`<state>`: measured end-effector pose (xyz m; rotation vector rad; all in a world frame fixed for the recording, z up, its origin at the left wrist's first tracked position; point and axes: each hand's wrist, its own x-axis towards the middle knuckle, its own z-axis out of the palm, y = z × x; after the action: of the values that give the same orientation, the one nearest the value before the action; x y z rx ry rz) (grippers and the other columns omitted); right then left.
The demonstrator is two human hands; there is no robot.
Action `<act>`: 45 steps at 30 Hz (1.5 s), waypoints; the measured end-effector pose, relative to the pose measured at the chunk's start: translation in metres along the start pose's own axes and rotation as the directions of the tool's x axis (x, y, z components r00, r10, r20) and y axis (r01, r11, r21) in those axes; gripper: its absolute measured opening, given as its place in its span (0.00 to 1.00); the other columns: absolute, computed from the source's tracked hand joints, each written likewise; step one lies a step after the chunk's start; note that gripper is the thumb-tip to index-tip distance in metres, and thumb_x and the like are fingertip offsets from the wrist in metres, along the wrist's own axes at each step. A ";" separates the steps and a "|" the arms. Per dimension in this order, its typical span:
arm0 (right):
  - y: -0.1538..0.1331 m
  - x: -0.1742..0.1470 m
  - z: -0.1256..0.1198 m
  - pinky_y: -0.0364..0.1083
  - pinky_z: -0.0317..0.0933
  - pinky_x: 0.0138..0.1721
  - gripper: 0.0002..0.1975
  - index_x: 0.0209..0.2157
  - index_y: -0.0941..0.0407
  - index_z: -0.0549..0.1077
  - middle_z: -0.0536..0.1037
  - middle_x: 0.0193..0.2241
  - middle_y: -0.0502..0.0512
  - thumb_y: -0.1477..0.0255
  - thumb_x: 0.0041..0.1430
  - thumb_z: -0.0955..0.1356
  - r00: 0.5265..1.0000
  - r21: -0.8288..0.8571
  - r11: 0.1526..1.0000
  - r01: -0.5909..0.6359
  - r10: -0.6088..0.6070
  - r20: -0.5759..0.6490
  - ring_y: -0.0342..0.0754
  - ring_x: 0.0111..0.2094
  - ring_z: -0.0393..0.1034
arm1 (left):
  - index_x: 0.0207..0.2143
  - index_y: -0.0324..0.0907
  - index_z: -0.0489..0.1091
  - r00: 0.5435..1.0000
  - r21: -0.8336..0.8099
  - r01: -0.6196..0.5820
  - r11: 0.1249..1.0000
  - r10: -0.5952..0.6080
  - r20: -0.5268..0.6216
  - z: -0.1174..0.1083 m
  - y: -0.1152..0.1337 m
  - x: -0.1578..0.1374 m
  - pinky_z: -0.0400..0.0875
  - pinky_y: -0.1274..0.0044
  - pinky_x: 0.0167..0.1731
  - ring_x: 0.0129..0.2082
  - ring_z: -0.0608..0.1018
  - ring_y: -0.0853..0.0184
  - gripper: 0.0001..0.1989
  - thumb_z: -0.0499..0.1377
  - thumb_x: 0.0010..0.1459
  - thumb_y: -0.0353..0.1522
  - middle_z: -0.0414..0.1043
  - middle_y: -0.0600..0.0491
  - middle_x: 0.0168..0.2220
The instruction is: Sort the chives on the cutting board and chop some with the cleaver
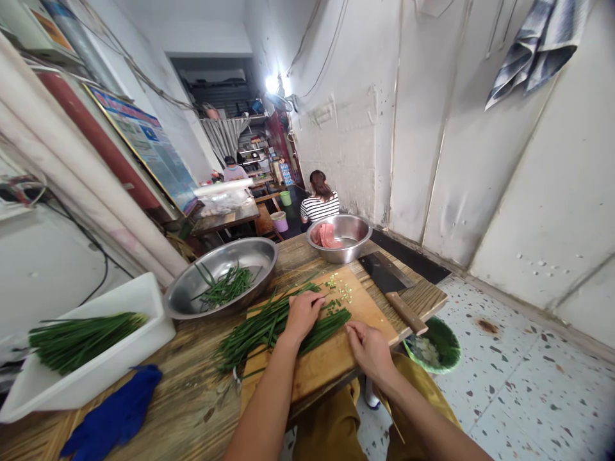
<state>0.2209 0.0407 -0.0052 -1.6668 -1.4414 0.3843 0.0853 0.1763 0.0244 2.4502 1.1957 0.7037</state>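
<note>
Long garlic chives (259, 330) lie in a loose bundle across a wooden cutting board (379, 318). My left hand (303, 314) rests on the bundle, its fingers curled over the stalks. At the right end of the chives, my right hand (369, 349) has thumb and fingers pinched together; what is between them is too small to make out. Short cut pieces (342, 291) are scattered at the board's far edge. A cleaver (387, 275) with a wooden handle lies to the right, apart from both hands.
A steel basin (262, 253) holds more chives; a smaller one (355, 253) holds pink meat. At left are a white bin (156, 307) of chives and a blue glove (115, 413). A green basket (449, 346) stands on the floor. Two people (321, 203) sit beyond the table.
</note>
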 end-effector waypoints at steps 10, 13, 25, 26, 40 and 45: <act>0.003 -0.001 0.003 0.41 0.62 0.34 0.15 0.36 0.56 0.75 0.80 0.30 0.55 0.71 0.60 0.58 1.000 -0.009 1.000 0.007 -0.007 -0.009 0.48 0.32 0.74 | 0.41 0.40 0.74 0.998 -0.111 -0.060 0.992 0.059 -0.009 0.005 0.000 0.002 0.67 0.71 0.47 0.43 0.76 0.64 0.14 0.52 0.57 0.32 0.75 0.49 0.42; 0.003 -0.001 0.003 0.41 0.62 0.33 0.15 0.36 0.56 0.75 0.80 0.30 0.54 0.71 0.60 0.58 1.000 -0.001 1.000 0.009 -0.009 -0.005 0.47 0.31 0.74 | 0.40 0.39 0.74 0.999 -0.103 -0.048 0.994 0.046 -0.019 0.005 0.003 0.001 0.68 0.71 0.46 0.42 0.76 0.64 0.14 0.52 0.57 0.30 0.76 0.48 0.41; 0.002 0.000 0.002 0.41 0.62 0.33 0.15 0.35 0.56 0.75 0.80 0.29 0.54 0.71 0.61 0.58 1.000 -0.009 1.000 0.003 -0.003 -0.002 0.48 0.32 0.74 | 0.42 0.39 0.74 0.997 -0.175 -0.073 0.982 0.072 -0.013 0.008 0.003 0.002 0.68 0.72 0.45 0.40 0.76 0.65 0.14 0.53 0.56 0.30 0.76 0.48 0.41; 0.002 -0.001 0.002 0.41 0.62 0.33 0.15 0.35 0.56 0.75 0.80 0.29 0.54 0.71 0.61 0.58 1.000 -0.008 1.000 0.005 -0.005 -0.003 0.48 0.32 0.74 | 0.42 0.40 0.73 0.997 -0.185 -0.079 0.980 0.079 -0.010 0.008 0.003 0.002 0.68 0.72 0.45 0.40 0.76 0.65 0.14 0.53 0.56 0.31 0.75 0.48 0.41; 0.001 -0.001 0.001 0.40 0.62 0.33 0.15 0.35 0.55 0.75 0.80 0.29 0.54 0.71 0.60 0.58 1.000 -0.018 1.000 0.009 -0.009 -0.003 0.47 0.31 0.74 | 0.45 0.39 0.70 0.994 -0.253 -0.058 0.966 0.081 0.079 0.010 0.000 0.002 0.67 0.77 0.35 0.27 0.74 0.69 0.15 0.48 0.59 0.30 0.74 0.53 0.27; 0.000 -0.001 0.000 0.40 0.61 0.33 0.15 0.35 0.55 0.76 0.80 0.28 0.53 0.71 0.61 0.58 1.000 -0.021 1.000 0.008 -0.008 0.002 0.46 0.31 0.73 | 0.26 0.40 0.71 0.995 -0.262 -0.068 0.963 0.083 0.047 0.009 0.004 0.002 0.64 0.80 0.30 0.26 0.73 0.70 0.13 0.49 0.57 0.32 0.73 0.54 0.26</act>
<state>0.2206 0.0398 -0.0053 -1.6772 -1.4575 0.3680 0.0941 0.1745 0.0193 2.2889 0.9270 0.7544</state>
